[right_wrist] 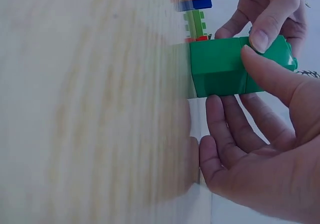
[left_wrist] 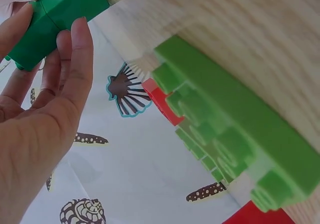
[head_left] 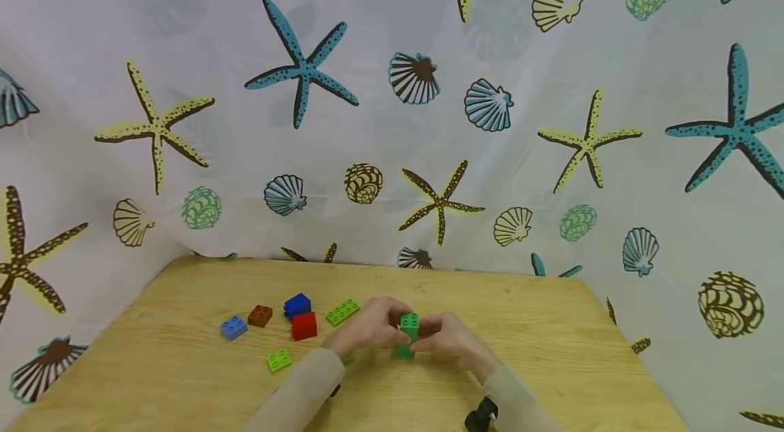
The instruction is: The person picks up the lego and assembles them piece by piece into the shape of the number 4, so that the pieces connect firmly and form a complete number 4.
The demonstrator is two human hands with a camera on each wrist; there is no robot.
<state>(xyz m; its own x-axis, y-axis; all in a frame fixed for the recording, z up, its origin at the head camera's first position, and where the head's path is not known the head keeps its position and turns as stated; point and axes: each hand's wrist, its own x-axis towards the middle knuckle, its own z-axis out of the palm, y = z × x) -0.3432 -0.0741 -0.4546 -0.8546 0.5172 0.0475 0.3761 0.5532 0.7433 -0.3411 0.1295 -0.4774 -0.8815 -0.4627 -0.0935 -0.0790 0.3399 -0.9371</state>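
Two dark green toy bricks (head_left: 409, 326), one stacked on the other, stand upright between both hands. My left hand (head_left: 370, 323) holds the stack from the left, thumb and fingers on its sides. From the right, my right hand (head_left: 450, 340) grips it too. In the right wrist view the seam between the lower brick (right_wrist: 217, 66) and the upper brick (right_wrist: 270, 59) shows, with the lower one's base right at the table surface. Both thumbs lie near that seam. The left wrist view shows the left fingers curved around the stack's side.
Left of the hands lie a long lime brick (head_left: 342, 311), a small lime brick (head_left: 279, 360), a red brick (head_left: 304, 326), a blue brick (head_left: 297, 305), a brown brick (head_left: 260, 315) and a light blue brick (head_left: 233, 328). A green brick (left_wrist: 235, 124) lies close by the left wrist.
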